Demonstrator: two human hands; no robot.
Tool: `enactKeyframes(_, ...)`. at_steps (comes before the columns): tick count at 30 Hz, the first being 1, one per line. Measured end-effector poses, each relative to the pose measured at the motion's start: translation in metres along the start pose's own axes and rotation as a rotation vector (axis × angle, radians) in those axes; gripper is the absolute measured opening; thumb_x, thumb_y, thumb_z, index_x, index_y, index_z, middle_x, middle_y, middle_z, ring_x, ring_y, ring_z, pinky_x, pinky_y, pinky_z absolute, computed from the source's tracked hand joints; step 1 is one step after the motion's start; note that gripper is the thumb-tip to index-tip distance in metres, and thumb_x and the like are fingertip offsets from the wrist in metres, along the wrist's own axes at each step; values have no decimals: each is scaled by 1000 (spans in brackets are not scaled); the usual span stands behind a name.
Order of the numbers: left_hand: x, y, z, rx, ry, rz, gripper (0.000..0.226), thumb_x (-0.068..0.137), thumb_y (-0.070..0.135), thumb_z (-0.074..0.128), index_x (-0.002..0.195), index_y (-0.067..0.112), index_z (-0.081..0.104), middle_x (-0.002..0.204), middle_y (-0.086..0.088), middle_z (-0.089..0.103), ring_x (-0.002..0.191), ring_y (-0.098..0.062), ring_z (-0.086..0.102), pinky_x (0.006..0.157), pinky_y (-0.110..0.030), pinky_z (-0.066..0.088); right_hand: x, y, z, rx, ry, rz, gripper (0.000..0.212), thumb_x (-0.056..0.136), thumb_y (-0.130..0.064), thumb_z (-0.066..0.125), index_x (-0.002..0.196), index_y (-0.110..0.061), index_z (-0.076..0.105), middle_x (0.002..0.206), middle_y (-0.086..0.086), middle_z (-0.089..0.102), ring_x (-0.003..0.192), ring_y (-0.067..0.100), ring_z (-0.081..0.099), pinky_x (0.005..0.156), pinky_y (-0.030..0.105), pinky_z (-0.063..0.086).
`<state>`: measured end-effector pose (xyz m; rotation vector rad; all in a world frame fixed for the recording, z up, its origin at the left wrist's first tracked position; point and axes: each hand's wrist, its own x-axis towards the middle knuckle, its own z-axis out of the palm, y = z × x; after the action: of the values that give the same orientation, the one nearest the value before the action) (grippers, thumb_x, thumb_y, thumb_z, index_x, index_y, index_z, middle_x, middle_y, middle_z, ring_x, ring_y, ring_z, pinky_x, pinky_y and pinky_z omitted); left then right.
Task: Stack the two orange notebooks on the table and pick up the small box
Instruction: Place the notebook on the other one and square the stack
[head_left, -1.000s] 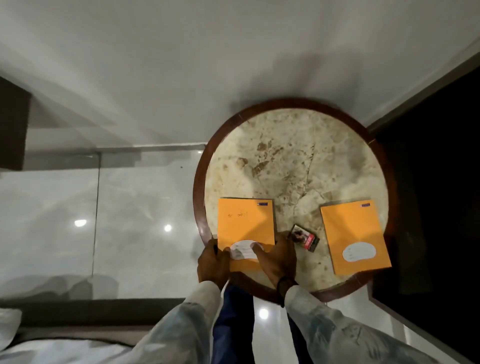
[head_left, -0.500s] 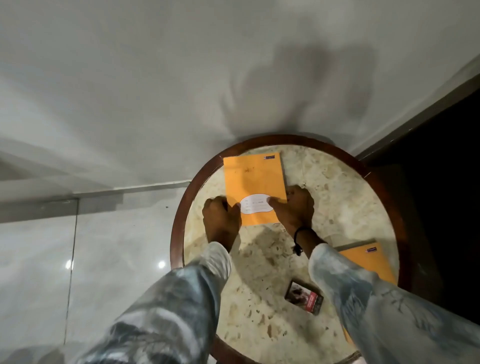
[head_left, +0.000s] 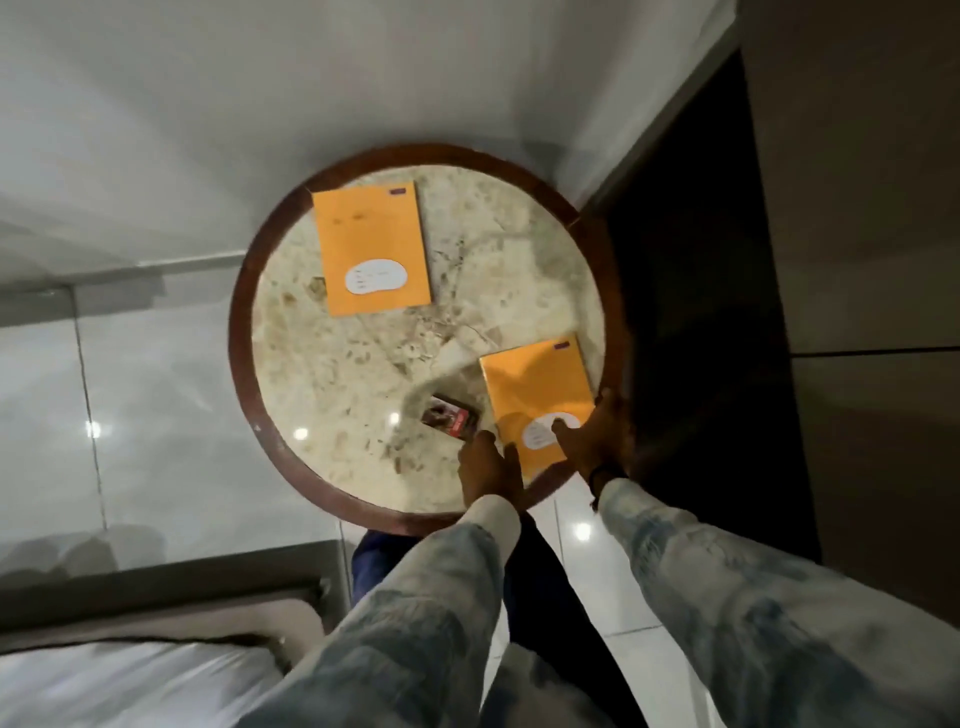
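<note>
One orange notebook (head_left: 371, 247) lies flat at the far left of the round marble table (head_left: 332, 374), with no hand on it. A second orange notebook (head_left: 535, 387) lies at the near right edge. My right hand (head_left: 592, 441) rests on its near right corner, fingers spread over the white label. My left hand (head_left: 488, 467) touches its near left edge, fingers apart. The small dark and red box (head_left: 451, 417) lies on the table just left of that notebook, beyond my left hand.
The table has a dark wooden rim (head_left: 244, 374) and stands against a white wall. A dark opening (head_left: 691, 322) is to the right. A bed edge with white bedding (head_left: 130, 675) lies at the near left. The floor is glossy tile (head_left: 156, 426).
Both hands have let go of the first notebook, left at the far left of the table, and have moved back and right onto the second notebook.
</note>
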<state>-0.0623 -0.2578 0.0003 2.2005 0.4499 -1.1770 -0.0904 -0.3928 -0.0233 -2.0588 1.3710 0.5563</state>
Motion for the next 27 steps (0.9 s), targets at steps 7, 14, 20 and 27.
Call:
enactKeyframes(7,6,14,51,-66,98,-149,58,87,43,65,126,2,55,132,-22,59,124,-40,55,102,-45,47,28,45,7,68,-81,0,69,77,-35,86,133,-7,57,136,18,57,125,42,59,104,55,54)
enactKeyframes(14,27,21,15,-148,237,98,29,94,23,61,114,2,67,116,-21,68,107,-39,65,91,-47,54,43,17,-14,248,-170,0,66,72,-35,91,125,-6,64,130,15,64,119,35,65,101,50,58)
enactKeyframes(20,89,49,-97,-92,382,296,30,93,25,67,109,0,70,104,-22,66,93,-38,63,75,-31,41,45,-107,-3,332,-78,-211,39,71,-30,92,90,-14,62,96,3,62,87,22,59,68,27,47)
enactKeyframes(27,182,39,-206,-42,508,261,30,92,23,66,105,-3,71,106,-27,69,99,-44,64,83,-42,48,57,-234,75,199,-86,-327,56,75,-39,87,111,-1,65,117,15,64,111,33,62,76,30,37)
